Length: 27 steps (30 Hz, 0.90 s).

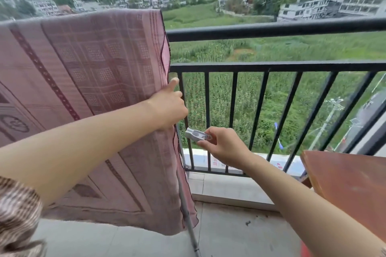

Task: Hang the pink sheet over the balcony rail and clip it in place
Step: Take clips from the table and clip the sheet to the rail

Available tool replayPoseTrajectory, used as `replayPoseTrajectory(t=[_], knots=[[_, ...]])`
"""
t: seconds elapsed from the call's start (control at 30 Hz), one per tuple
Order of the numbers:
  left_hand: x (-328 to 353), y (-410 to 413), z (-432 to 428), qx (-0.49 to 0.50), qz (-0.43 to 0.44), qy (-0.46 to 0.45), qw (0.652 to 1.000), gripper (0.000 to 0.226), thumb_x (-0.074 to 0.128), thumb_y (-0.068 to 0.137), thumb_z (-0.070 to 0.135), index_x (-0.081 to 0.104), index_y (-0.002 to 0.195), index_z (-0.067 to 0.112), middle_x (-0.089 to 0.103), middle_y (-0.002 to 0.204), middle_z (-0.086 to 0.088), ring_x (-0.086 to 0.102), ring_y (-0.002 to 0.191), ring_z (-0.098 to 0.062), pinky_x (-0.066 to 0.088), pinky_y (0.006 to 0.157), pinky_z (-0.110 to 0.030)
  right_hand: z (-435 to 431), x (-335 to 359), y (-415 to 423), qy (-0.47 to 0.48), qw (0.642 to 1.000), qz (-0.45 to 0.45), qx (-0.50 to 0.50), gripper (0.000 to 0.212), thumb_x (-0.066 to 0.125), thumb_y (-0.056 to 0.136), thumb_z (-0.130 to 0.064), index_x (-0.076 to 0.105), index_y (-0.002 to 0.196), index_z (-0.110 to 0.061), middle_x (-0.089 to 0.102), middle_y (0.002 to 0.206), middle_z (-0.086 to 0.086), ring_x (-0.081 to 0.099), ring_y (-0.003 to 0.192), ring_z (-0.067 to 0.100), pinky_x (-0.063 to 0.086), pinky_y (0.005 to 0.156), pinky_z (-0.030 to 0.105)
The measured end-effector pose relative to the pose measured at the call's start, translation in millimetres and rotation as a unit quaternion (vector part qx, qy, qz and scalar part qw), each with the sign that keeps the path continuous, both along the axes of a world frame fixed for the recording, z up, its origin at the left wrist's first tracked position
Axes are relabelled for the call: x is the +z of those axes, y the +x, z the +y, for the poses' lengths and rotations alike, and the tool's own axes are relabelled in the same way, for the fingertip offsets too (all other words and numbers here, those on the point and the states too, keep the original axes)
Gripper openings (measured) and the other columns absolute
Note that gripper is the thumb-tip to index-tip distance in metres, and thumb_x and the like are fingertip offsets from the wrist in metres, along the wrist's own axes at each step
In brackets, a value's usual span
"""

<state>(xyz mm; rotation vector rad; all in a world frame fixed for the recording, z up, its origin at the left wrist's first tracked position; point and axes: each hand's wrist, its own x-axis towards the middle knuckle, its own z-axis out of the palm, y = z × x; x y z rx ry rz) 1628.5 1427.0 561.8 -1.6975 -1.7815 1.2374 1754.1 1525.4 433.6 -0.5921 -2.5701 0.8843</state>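
A patterned sleeve (16, 215) fills the lower left corner of the frame, and from it the bare left arm reaches up to the centre, where the left hand (167, 108) grips the right edge of the pink sheet (83, 64) with fingers curled and the index finger pointing up. The sheet is draped over the dark balcony rail (271, 29) across the left half of the frame and hangs nearly to the floor. Just below and right, the right hand (225, 146) pinches a pale grey clip (197, 135) near the sheet's edge without touching it, with a reddish wooden table (351, 185) at the right edge.
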Motion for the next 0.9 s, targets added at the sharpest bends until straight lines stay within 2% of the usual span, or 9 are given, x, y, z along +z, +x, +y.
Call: replayPoseTrajectory(t=[0.1,0.23,0.3,0.5,0.57,0.67,0.77,0.83,0.9], knots=[[-1,-2,0,-0.008,-0.023,0.016,1.0,0.017,0.055,0.085,0.006,0.064,0.092,0.019,0.063,0.091,0.005,0.053,0.101,-0.022,0.012,0.11,-0.054,4,10,-1,0.026,0.999,0.002,0.022,0.027,0.066,0.087,-0.036,0.058,0.076,-0.013,0.052,0.058,0.0,0.039,0.049,0.012,0.031,0.049,0.029],[-7,-10,2,-0.019,-0.048,0.045,0.998,0.019,0.054,0.083,0.005,0.06,0.082,0.023,0.064,0.092,0.006,0.052,0.099,-0.02,0.013,0.108,-0.053,2,19,-6,0.047,0.998,-0.011,0.05,0.036,0.068,0.086,-0.034,0.056,0.066,-0.007,0.054,0.057,0.009,0.037,0.049,0.015,0.031,0.048,0.029],[-9,-11,3,-0.023,-0.053,0.053,0.997,0.02,0.052,0.084,0.005,0.052,0.076,0.023,0.064,0.091,0.005,0.052,0.099,-0.021,0.013,0.108,-0.052,0,20,-10,0.04,0.998,-0.013,0.057,0.038,0.069,0.085,-0.034,0.054,0.061,-0.009,0.048,0.052,0.004,0.033,0.046,0.012,0.028,0.046,0.028],[-12,-14,1,-0.027,-0.054,0.065,0.996,0.018,0.053,0.086,0.008,0.064,0.088,0.022,0.063,0.09,0.007,0.053,0.099,-0.02,0.013,0.108,-0.051,-11,19,-29,0.035,0.998,0.009,0.056,0.041,0.069,0.085,-0.034,0.061,0.066,0.001,0.046,0.052,0.004,0.031,0.045,0.013,0.027,0.045,0.029],[-12,-13,0,-0.03,-0.059,0.068,0.995,0.016,0.054,0.087,0.011,0.065,0.091,0.022,0.063,0.092,0.007,0.053,0.1,-0.02,0.013,0.108,-0.052,-13,19,-34,0.032,0.998,0.012,0.052,0.041,0.069,0.085,-0.033,0.054,0.06,-0.005,0.044,0.051,0.0,0.032,0.046,0.014,0.027,0.047,0.029],[-13,-12,-1,-0.034,-0.065,0.082,0.994,0.011,0.056,0.088,0.018,0.064,0.093,0.023,0.063,0.094,0.007,0.054,0.101,-0.019,0.014,0.108,-0.052,-15,16,-35,0.01,0.999,0.022,0.042,0.04,0.069,0.085,-0.032,0.042,0.056,-0.028,0.044,0.053,-0.01,0.037,0.048,0.004,0.03,0.048,0.025],[-15,-9,-3,-0.037,-0.08,0.097,0.991,0.012,0.054,0.089,0.018,0.064,0.094,0.023,0.062,0.095,0.008,0.054,0.103,-0.019,0.015,0.107,-0.052,-19,12,-32,-0.025,0.999,0.035,0.026,0.019,0.07,0.083,-0.037,0.065,0.079,-0.02,0.065,0.074,-0.001,0.058,0.069,0.014,0.049,0.066,0.034],[-16,-4,-4,-0.041,-0.092,0.106,0.989,0.015,0.053,0.089,0.019,0.064,0.098,0.024,0.057,0.093,0.008,0.052,0.105,-0.019,0.015,0.107,-0.053,-19,11,-28,-0.055,0.998,0.035,0.001,0.044,0.073,0.079,-0.042,0.065,0.112,-0.014,0.069,0.101,0.002,0.062,0.09,0.017,0.051,0.081,0.034],[-19,1,-4,-0.055,-0.112,0.118,0.985,0.017,0.05,0.09,0.022,0.063,0.101,0.025,0.05,0.093,0.007,0.05,0.106,-0.018,0.015,0.107,-0.054,-19,5,-19,-0.09,0.995,0.038,-0.024,0.061,0.077,0.074,-0.045,0.06,0.124,-0.015,0.066,0.109,-0.001,0.06,0.098,0.014,0.049,0.085,0.029]])
